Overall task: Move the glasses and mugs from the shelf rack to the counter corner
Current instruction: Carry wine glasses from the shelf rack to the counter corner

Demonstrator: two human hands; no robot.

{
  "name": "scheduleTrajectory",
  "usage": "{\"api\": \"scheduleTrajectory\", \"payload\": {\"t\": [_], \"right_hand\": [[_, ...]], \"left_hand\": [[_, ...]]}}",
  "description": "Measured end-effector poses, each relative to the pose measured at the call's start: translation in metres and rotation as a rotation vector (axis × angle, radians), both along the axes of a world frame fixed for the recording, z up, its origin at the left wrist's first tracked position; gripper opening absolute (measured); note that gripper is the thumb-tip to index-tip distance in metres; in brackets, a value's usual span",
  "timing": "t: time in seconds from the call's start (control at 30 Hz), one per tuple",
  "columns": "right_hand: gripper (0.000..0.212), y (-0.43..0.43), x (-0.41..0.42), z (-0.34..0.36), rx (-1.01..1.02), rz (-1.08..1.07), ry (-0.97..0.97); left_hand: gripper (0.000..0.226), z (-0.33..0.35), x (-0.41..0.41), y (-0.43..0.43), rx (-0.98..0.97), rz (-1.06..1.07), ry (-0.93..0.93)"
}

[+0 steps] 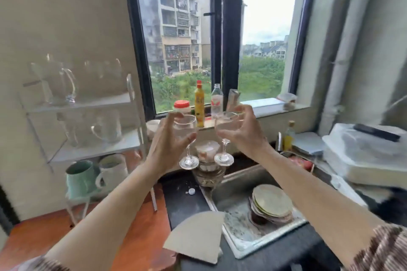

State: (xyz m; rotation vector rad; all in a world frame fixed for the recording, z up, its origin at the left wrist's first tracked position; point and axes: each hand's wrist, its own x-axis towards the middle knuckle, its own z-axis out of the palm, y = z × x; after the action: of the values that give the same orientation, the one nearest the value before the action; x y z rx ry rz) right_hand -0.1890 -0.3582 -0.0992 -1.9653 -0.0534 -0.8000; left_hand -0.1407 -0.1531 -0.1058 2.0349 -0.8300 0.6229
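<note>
Kitchen: window behind, sink (240, 185) below.
Left hand (167, 138): grips left wine glass (184, 130).
Right hand (244, 132): grips right wine glass (224, 127).
Rack (92, 103): mugs remain.

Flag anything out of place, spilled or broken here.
Nothing broken or spilled. A cardboard sheet lies askew over the counter and sink rim, a loose white cap sits on the counter, and dirty plates are piled in the sink. Left glass and right glass look intact.

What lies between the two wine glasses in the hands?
Head view: bare air between the left wine glass and the right wine glass; behind the gap stand a yellow bottle and stacked bowls.
</note>
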Motion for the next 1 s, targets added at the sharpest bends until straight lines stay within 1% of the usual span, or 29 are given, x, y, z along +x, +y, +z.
{"api": "scheduleTrajectory", "payload": {"t": [0.07, 0.13, 0.2, 0.33, 0.4, 0.47, 0.57, 0.7, 0.77, 0.9, 1.0], "right_hand": [[0.068, -0.034, -0.029, -0.008, 0.0, -0.089, 0.064], [0.071, -0.08, -0.067, -0.017, -0.006, -0.202, 0.13], [0.071, -0.13, -0.105, -0.024, 0.005, -0.299, 0.195], [0.074, -0.229, -0.185, -0.036, 0.037, -0.417, 0.291], [0.075, -0.281, -0.226, -0.043, 0.052, -0.468, 0.322], [0.078, -0.331, -0.268, -0.047, 0.062, -0.513, 0.355], [0.08, -0.401, -0.333, -0.055, 0.072, -0.594, 0.408], [0.08, -0.477, -0.414, -0.065, 0.082, -0.716, 0.447], [0.079, -0.511, -0.45, -0.069, 0.095, -0.777, 0.463], [0.072, -0.576, -0.512, -0.079, 0.149, -0.916, 0.476], [0.069, -0.627, -0.548, -0.091, 0.187, -1.005, 0.494]], "left_hand": [[0.061, -0.009, -0.011, -0.037, -0.022, -0.062, 0.03], [0.067, -0.019, -0.03, -0.089, -0.039, -0.152, 0.113], [0.073, -0.028, -0.051, -0.145, -0.015, -0.23, 0.173], [0.089, -0.044, -0.101, -0.263, -0.004, -0.369, 0.258], [0.092, -0.053, -0.13, -0.325, 0.0, -0.405, 0.271], [0.091, -0.059, -0.16, -0.389, 0.013, -0.447, 0.286], [0.083, -0.072, -0.209, -0.478, 0.031, -0.525, 0.345], [0.083, -0.089, -0.276, -0.583, 0.072, -0.637, 0.413], [0.08, -0.094, -0.307, -0.629, 0.112, -0.696, 0.418], [0.07, -0.098, -0.362, -0.719, 0.184, -0.829, 0.405], [0.068, -0.106, -0.397, -0.785, 0.241, -0.91, 0.403]]}}
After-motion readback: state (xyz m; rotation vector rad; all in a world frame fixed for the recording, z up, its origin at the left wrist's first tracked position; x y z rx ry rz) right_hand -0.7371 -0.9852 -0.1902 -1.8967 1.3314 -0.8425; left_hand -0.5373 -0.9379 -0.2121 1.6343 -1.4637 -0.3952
